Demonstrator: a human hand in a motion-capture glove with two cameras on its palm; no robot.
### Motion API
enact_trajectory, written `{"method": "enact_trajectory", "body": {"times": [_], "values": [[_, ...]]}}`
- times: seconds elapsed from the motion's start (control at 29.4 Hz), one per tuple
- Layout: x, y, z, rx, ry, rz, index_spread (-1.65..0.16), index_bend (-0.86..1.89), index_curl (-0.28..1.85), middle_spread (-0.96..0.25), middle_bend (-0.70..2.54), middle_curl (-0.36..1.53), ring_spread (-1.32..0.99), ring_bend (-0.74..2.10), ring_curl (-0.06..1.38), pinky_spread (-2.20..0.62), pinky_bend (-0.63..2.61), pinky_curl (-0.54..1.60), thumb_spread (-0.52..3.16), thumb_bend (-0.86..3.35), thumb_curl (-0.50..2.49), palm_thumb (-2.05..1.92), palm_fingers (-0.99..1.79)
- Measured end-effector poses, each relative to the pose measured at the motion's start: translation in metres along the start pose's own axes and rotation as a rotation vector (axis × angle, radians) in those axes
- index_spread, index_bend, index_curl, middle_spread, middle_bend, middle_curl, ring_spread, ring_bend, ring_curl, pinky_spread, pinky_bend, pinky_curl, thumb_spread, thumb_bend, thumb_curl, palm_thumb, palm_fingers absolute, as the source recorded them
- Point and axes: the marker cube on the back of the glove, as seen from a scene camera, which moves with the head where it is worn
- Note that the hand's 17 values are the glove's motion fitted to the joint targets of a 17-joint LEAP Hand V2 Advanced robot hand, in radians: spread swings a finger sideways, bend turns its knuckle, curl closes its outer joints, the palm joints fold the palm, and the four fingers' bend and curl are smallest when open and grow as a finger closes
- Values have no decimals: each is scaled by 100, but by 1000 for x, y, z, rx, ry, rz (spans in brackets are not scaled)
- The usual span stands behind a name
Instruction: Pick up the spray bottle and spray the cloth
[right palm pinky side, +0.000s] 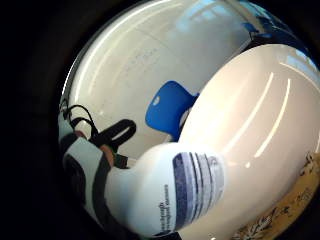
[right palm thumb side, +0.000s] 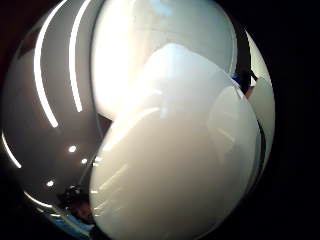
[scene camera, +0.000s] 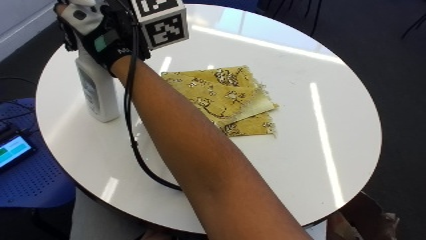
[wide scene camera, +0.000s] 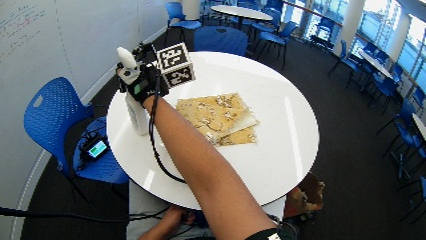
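— White plastic, upper left of the outside view: is that the spray bottle (scene camera: 97, 95)?

— Yes. It stands upright near the left edge of the round white table (scene camera: 319, 165), its base on the tabletop or just above it; I cannot tell which. Your gloved right hand (scene camera: 100, 35) is wrapped around its neck at the top left corner of the frame, fingers curled round it.

— And the cloth?

— The yellow patterned cloth (scene camera: 229, 102) lies folded near the middle of the frame, to the right of the bottle and apart from it. Your forearm crosses over its lower left corner.

— What do your palm views give?

— The little finger side view shows the bottle's white body with a blue striped label (right palm pinky side: 192, 182) close to your palm, the table behind it and a strip of the cloth (right palm pinky side: 280, 210) at the lower right edge. A blue chair (right palm pinky side: 167, 107) sits mid-frame. The thumb side view is filled by the bottle's white body (right palm thumb side: 175, 150).
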Motion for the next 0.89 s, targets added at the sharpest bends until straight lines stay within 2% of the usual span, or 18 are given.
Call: {"method": "enact_trajectory", "body": {"times": [0.41, 0.65, 0.89], "values": [[-14, -12, -5, -24, 27, 15, -23, 44, 61, -19, 69, 54, -20, 73, 48, -28, 40, 38, 35, -3, 86, 90, 139], [-5, -10, 6, -22, -8, 71, -23, 44, 61, -19, 70, 55, -21, 73, 48, -28, 40, 38, 34, -3, 87, 90, 140], [-3, -7, 7, -103, -49, 124, -23, 45, 61, -19, 69, 54, -20, 72, 48, -28, 40, 39, 34, -3, 86, 89, 138]]}}
